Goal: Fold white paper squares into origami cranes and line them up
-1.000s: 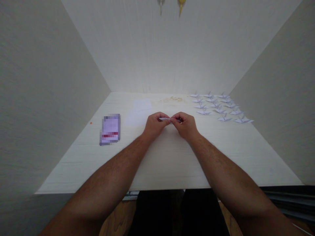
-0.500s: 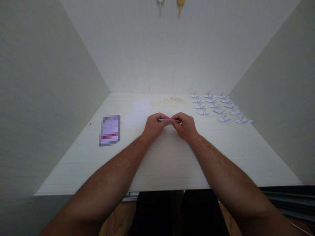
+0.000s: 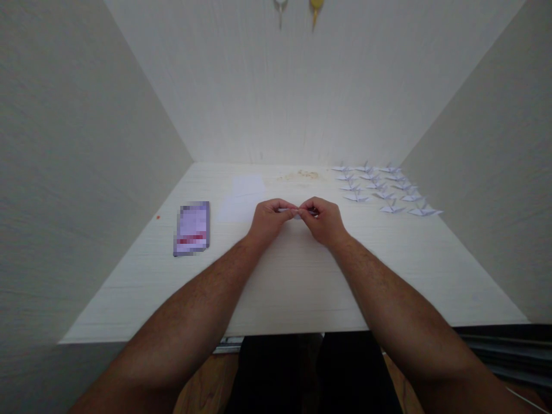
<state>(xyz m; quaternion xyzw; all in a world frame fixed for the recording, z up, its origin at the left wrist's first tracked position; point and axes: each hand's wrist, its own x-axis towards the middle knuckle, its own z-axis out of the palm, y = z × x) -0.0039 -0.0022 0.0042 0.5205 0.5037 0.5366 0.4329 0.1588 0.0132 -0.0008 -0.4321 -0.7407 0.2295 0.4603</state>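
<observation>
My left hand (image 3: 272, 217) and my right hand (image 3: 320, 217) meet over the middle of the white table (image 3: 297, 276). Between their pinched thumbs and fingers is a small piece of folded white paper (image 3: 297, 216). Only slivers of it show, so its exact shape is hidden by the fingers. Both hands are closed on it, fingertips almost touching. Left of my left hand lie flat white paper sheets (image 3: 241, 198). Off to the right stand several folded paper cranes (image 3: 390, 208), set out in rows.
A purple, pixelated flat object (image 3: 192, 229) lies on the left of the table, near a small orange speck (image 3: 158, 217). Brownish stains (image 3: 308, 174) mark the table's back. Walls enclose the back and sides. Two hooks, one yellow (image 3: 316, 8), hang on the back wall.
Both hands stay in nearly the same place, still pinching the folded paper. The fingers have shifted only very slightly.
</observation>
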